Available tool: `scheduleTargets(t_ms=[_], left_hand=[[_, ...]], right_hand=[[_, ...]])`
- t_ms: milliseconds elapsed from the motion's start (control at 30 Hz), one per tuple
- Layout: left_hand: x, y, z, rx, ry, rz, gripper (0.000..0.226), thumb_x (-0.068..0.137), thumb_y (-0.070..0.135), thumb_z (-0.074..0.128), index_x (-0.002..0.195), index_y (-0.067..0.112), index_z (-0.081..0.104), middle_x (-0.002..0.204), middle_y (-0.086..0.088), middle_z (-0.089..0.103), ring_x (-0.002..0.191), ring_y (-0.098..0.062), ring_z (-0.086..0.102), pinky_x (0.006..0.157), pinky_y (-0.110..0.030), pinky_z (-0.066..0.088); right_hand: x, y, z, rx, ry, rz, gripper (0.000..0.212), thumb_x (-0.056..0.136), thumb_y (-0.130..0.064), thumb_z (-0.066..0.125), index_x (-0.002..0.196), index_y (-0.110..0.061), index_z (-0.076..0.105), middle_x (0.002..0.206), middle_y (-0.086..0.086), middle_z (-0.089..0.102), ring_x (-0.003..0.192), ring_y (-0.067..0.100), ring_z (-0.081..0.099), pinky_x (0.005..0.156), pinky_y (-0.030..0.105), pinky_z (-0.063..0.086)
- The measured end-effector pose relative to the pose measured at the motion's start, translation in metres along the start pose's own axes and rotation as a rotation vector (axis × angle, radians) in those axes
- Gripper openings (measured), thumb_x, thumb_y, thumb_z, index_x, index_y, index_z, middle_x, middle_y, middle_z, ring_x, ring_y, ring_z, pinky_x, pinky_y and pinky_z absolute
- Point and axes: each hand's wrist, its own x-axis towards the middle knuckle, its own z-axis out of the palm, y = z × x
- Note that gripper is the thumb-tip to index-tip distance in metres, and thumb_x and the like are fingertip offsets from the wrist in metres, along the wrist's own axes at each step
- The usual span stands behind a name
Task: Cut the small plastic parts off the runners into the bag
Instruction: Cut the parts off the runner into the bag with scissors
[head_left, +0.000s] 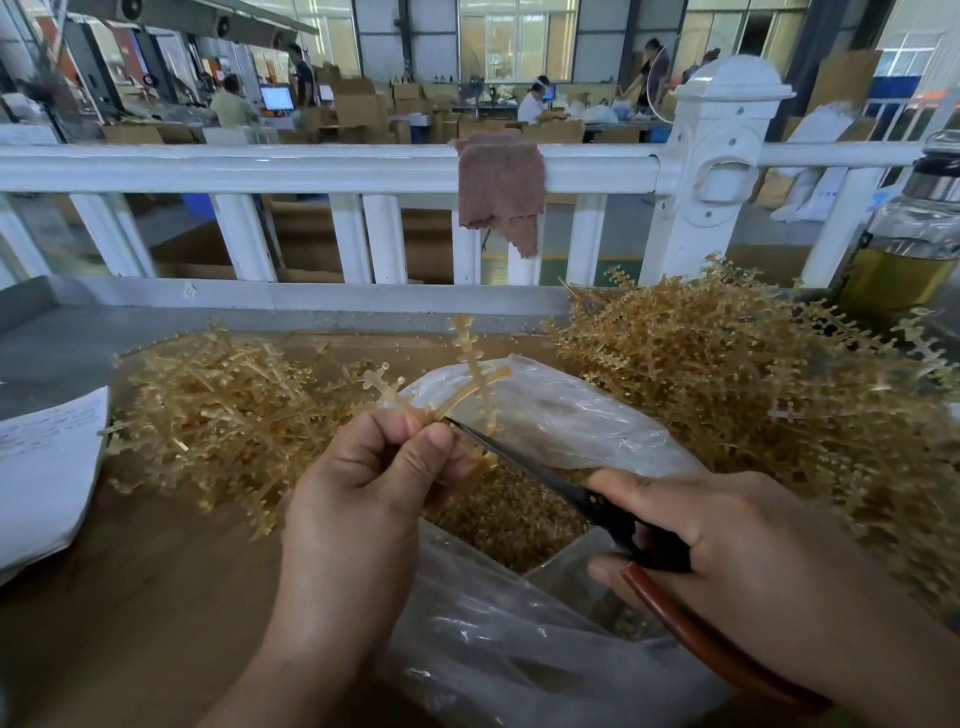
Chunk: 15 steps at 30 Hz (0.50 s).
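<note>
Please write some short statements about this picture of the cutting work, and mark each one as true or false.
1. The left hand pinches a runner. True.
2. The right hand holds a knife. False: it holds scissors.
3. The bag under the hands is open, with small parts inside. True.
4. The cloth lies flat on the table. False: it hangs over the white railing.
5. A pile of runners lies right of the bag. True.
</note>
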Motion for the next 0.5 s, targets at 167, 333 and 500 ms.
scheduleTargets(t_ms=[167,333,500], left_hand=[[0.003,-0.001,-0.003,-0.085,-0.044,-0.038,0.006,0.082,0.026,0.070,0.084,0.021,0.068,0.078,-0.009,0.073,0.071,-0.019,0.071,0.061,-0.024,0.057],[0.005,-0.006,-0.005,-0.060,-0.026,-0.055,0.022,0.094,0.021,0.064,0.072,0.022,0.069,0.078,-0.013,0.074,0.072,-0.018,0.072,0.063,-0.022,0.057],[0.010,-0.005,-0.008,-0.084,-0.075,-0.111,0.018,0.066,0.033,0.080,0.065,0.020,0.068,0.067,-0.009,0.062,0.061,-0.018,0.056,0.059,-0.025,0.052]], right_hand=[[0.002,0.006,0.006,0.015,-0.010,0.001,0.064,0.073,-0.075,0.047,0.133,-0.055,0.042,0.079,-0.031,0.058,0.094,-0.012,0.051,0.075,0.010,0.044],[0.003,0.010,0.008,0.053,-0.012,-0.013,0.066,0.067,-0.081,0.042,0.130,-0.064,0.032,0.101,-0.035,0.059,0.090,-0.012,0.056,0.073,0.013,0.050],[0.006,0.015,0.006,0.168,-0.076,-0.023,0.062,0.065,-0.086,0.046,0.124,-0.068,0.040,0.117,-0.035,0.057,0.098,-0.015,0.057,0.086,0.014,0.050]])
